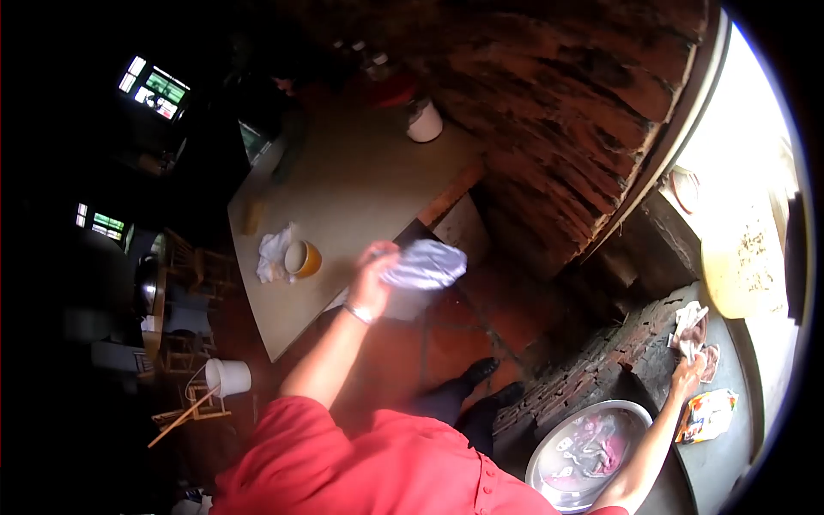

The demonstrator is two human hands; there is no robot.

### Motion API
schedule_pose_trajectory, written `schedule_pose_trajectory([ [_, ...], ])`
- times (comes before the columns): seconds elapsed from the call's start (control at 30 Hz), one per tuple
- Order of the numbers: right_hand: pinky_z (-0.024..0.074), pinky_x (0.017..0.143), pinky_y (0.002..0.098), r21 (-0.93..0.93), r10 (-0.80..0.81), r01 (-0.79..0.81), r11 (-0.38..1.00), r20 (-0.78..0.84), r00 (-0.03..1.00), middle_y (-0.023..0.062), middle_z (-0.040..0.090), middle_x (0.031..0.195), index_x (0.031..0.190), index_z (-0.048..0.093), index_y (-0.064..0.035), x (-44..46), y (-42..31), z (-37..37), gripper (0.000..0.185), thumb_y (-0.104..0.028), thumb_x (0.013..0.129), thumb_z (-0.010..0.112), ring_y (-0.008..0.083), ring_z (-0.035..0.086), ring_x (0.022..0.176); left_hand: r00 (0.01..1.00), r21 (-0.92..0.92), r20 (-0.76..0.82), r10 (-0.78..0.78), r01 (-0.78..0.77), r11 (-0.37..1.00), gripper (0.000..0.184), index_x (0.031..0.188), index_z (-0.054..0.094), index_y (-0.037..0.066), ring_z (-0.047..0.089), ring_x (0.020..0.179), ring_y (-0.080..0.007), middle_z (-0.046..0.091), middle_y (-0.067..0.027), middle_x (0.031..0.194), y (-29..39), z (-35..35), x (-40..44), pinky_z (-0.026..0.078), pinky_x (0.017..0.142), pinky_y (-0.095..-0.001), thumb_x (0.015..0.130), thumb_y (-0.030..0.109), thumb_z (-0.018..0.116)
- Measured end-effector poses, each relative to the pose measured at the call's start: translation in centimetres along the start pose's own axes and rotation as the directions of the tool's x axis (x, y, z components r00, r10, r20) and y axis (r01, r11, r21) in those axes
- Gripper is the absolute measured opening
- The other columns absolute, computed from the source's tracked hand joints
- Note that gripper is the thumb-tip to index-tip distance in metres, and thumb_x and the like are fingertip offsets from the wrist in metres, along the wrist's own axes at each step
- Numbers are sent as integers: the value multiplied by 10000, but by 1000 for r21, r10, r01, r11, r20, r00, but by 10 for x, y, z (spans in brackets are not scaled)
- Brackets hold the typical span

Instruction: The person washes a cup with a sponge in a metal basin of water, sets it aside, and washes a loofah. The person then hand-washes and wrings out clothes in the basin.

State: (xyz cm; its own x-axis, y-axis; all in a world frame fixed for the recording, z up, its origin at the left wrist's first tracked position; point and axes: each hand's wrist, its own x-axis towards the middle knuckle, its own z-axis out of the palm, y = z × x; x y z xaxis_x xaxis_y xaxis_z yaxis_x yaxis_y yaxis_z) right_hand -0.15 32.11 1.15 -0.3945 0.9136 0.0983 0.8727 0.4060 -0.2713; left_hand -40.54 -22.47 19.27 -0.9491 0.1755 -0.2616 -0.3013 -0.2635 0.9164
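My left hand (372, 281), with a band at the wrist, is raised beside the table edge. Its fingers are closed on a pale lavender, crumpled bundle (427, 265), blurred, either cloth or plastic. Off to the right, my right hand (687, 375) reaches to a grey ledge (717, 468). It grips a crumpled white and brownish cloth (690, 335) lying there. Close by that hand lies a colourful printed packet (708, 415). Below the right forearm stands a metal basin (542, 446) with cloudy water and a pink and white cloth (605, 451) in it.
On the table (360, 184) stand a yellow cup (303, 259), a crumpled white cloth (274, 253) and a white container (424, 122). A white bucket (228, 378) and wooden stools are at left. A rough brick wall (558, 112) rises beyond. A yellow tray (738, 270) lies at far right.
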Motion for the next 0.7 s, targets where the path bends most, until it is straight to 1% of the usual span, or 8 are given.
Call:
schedule_pose_trajectory([
  [0.13, 419, 932, 384, 92, -163, 181, 979, -177, 971, 175, 585, 1158, 1110, 597, -13, 6, 29, -9, 275, -150, 878, 540, 307, 539, 1076, 947, 69, -214, 239, -229, 971, 309, 1079, 535, 102, 528, 962, -199, 518, -44, 1053, 45, -48, 51, 490, 779, -433, 803, 172, 653],
  [0.2, 447, 815, 333, -91, -110, 101, 991, -95, 989, 114, 623, 1012, 1034, 616, -33, -14, 39, -28, 188, -146, 901, 545, 216, 565, 922, 912, 430, -248, 327, -199, 881, 733, 1421, 271, 182, 385, 1261, -332, 280, -89, 1452, 60, -48, 66, 423, 872, -585, 827, 330, 675],
  [0.27, 474, 699, 282, -63, 31, -31, 998, -3, 1000, 53, 660, 867, 958, 635, -53, -44, 36, -66, 127, -142, 925, 550, 125, 591, 769, 916, 677, -281, 287, -23, 735, 834, 1471, 195, 202, 329, 1323, -338, 214, -133, 1515, 58, -59, 87, 366, 955, -587, 820, 342, 696],
  [0.3, 487, 679, 291, 332, 133, -134, 934, 23, 991, 69, 660, 865, 975, 611, -37, -64, 15, -92, 122, -128, 926, 547, 150, 612, 737, 916, 710, -212, 341, -95, 697, 805, 1465, 238, 182, 328, 1319, -317, 237, -152, 1506, 48, -56, 91, 346, 1010, -514, 819, 268, 711],
  [0.37, 513, 640, 307, 948, 334, -172, 269, 76, 940, 100, 660, 861, 1010, 564, -5, -105, -26, -147, 128, -101, 929, 540, 201, 654, 673, 910, 641, 36, 414, -339, 689, 636, 1405, 357, 60, 382, 1270, -282, 333, -145, 1459, 14, -64, 107, 318, 1053, -384, 847, 73, 662],
  [0.47, 472, 570, 271, 998, 492, -60, -24, 64, 868, 91, 660, 902, 1056, 564, -17, -167, -57, -200, 181, -143, 940, 507, 163, 626, 656, 954, 593, 208, 216, -299, 748, 457, 1294, 474, 23, 472, 1193, -217, 484, -122, 1315, -58, -55, 103, 381, 1008, -329, 868, 51, 636],
  [0.57, 432, 500, 234, 996, 563, -51, -72, 82, 822, 82, 660, 943, 1101, 564, -28, -229, -60, -222, 236, -186, 950, 474, 124, 597, 638, 916, 606, 390, -92, -180, 775, 313, 1188, 568, 13, 560, 1077, -160, 600, -92, 1161, -125, -29, 61, 442, 940, -284, 879, 28, 618],
  [0.7, 402, 422, 198, 958, 529, -280, -67, 272, 804, 74, 660, 970, 1099, 581, -36, -322, 21, -164, 255, -214, 945, 482, 94, 605, 638, 703, 670, 605, -372, -197, 716, 213, 1082, 631, 14, 626, 914, -138, 664, -56, 985, -191, 55, -37, 506, 822, -273, 870, 39, 628],
])
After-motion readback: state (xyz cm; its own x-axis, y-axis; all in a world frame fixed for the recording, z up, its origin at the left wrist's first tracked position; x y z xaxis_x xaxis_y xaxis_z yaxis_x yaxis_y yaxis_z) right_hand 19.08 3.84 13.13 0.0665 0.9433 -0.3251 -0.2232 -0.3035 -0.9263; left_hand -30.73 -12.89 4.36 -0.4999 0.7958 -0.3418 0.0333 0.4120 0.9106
